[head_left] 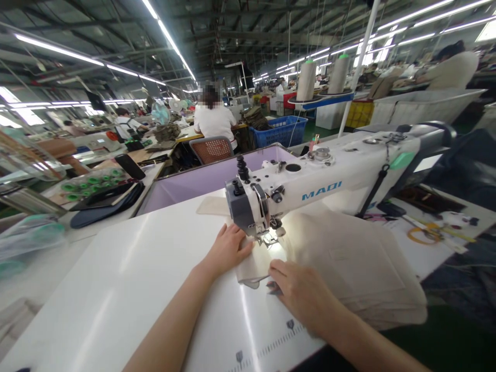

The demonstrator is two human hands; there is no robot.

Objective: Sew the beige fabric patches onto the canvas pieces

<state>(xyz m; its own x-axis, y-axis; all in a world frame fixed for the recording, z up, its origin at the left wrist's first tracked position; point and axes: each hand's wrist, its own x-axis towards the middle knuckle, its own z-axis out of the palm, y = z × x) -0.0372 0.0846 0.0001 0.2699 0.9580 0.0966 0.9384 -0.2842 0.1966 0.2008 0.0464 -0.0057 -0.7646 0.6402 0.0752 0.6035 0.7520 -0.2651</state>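
A white sewing machine (323,194) stands over the white table, its lit needle area above a beige fabric piece (253,268). My left hand (228,249) lies on this fabric left of the presser foot (270,238), fingers stretched out. In front of the foot, my right hand (300,289) has its fingertips closed at the fabric's right edge. Small dark thread snips (274,288) poke out from under its curled fingers, their grip partly hidden. Right of the needle, under the machine arm, lies a stack of beige fabric panels (360,263).
A purple-walled bin (186,181) borders the table's far edge. Thread cones (306,81) stand on a rack behind the machine. Yellow-handled scissors (424,233) lie at the right. Green-ended spools (91,185) sit on the left bench. A person (213,121) sits ahead, facing away.
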